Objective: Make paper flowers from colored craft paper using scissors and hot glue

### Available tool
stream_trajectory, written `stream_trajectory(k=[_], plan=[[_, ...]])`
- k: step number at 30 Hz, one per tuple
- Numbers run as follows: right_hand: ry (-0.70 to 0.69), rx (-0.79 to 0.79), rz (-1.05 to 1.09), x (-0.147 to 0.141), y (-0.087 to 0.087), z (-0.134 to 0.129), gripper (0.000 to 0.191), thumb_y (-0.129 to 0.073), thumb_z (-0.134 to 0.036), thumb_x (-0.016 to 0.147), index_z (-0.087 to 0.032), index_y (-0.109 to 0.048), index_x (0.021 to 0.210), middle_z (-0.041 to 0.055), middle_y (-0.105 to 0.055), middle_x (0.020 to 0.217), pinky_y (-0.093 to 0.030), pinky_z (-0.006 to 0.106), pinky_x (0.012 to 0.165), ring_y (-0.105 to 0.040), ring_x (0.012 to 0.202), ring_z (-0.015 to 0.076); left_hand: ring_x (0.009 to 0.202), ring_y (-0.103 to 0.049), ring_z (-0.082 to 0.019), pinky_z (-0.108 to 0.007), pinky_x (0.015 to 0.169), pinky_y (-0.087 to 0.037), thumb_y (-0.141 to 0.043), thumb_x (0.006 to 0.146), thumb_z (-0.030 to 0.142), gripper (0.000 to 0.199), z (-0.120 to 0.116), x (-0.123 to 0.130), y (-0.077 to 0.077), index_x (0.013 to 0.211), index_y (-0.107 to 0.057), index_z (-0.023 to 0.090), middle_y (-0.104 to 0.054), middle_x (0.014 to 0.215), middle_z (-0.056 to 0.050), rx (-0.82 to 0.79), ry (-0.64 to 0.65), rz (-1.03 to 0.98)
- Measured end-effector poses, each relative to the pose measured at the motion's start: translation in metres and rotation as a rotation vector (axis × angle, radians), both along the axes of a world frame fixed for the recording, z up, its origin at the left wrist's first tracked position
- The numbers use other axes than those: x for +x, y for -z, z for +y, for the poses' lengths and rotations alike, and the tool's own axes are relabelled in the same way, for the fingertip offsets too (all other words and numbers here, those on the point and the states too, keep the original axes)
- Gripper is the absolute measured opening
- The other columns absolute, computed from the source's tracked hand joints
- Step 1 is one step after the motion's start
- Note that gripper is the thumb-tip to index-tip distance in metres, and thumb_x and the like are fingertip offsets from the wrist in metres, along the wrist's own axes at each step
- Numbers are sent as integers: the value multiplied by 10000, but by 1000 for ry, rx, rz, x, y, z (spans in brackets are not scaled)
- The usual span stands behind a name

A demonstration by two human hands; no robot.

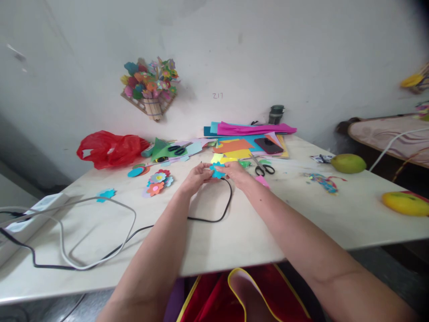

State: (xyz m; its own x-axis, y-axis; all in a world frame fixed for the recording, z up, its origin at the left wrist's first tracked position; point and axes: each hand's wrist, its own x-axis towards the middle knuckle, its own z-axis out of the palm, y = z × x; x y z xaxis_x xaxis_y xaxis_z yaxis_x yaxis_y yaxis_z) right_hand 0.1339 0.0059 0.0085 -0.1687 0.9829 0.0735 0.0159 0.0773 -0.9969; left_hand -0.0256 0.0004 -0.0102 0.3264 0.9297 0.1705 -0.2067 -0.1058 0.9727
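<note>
Blue flower: the cutout (pixel 218 170) is between your two hands, above the middle of the table (pixel 254 232); roughly round, so one axis is about as long as another; broad face towards you, petals pointing outward all round.
Left hand: yours (pixel 199 175) pinches the flower's left edge, fingers together on it.
Right hand: yours (pixel 234 172) pinches the right edge, fingertips closed on it.
Black cord: (pixel 209 221) passes under your left forearm and curves up to just below the flower; what it joins there is hidden.
White cord: (pixel 135 219) loops at left, crossing the black one near the power strip (pixel 36 210).
Beyond the hands: coloured sheets (pixel 234 145), phone (pixel 269 145) lying on them; red bag (pixel 112 150) far left.
Scissors: two pairs, one (pixel 180 148) on the papers beyond your left hand, one (pixel 264 169) right of your right hand.
Fruit: two, green-yellow (pixel 348 163) and yellow (pixel 405 203), at right.
Flower pile: (pixel 157 182) left of your left hand; overlapping, exact count unclear.
</note>
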Motion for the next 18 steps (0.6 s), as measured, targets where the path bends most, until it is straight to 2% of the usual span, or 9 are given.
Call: stream_trajectory(k=[4, 7, 11, 18], plan=[[-34, -11, -5, 3, -1, 2, 448, -664, -592, 553, -155, -571, 600, 13, -560, 585, -295, 256, 511, -466, 569, 117, 732, -663, -174, -353, 779, -522, -763, 615, 292, 442, 0, -1, 0, 959, -537, 128, -673, 806, -54, 1, -22, -7], [-34, -17, -3, 5, -1, 3, 465, -613, -620, 595, -158, -590, 639, 31, -597, 642, -304, 257, 523, -512, 626, 139, 697, -666, -173, -355, 775, -523, -765, 614, 303, 390, 2, -2, 0, 875, -538, 123, -668, 759, -48, -11, -55, 5], [-13, 8, -29, 6, 0, 3, 432, -671, -571, 542, -157, -554, 580, 5, -551, 565, -303, 261, 546, -483, 597, 128, 660, -668, -184, -388, 763, -528, -772, 604, 307, 364, 4, -2, 1, 762, -496, 130, -650, 673, -31, -25, -73, 13], [1, 9, 2, 4, 2, 4, 406, -720, -510, 481, -162, -514, 512, -10, -514, 523, -303, 265, 560, -445, 572, 114, 646, -672, -197, -378, 717, -537, -774, 596, 312, 380, 3, -1, 2, 752, -473, 140, -651, 651, -26, -35, -66, 10]])
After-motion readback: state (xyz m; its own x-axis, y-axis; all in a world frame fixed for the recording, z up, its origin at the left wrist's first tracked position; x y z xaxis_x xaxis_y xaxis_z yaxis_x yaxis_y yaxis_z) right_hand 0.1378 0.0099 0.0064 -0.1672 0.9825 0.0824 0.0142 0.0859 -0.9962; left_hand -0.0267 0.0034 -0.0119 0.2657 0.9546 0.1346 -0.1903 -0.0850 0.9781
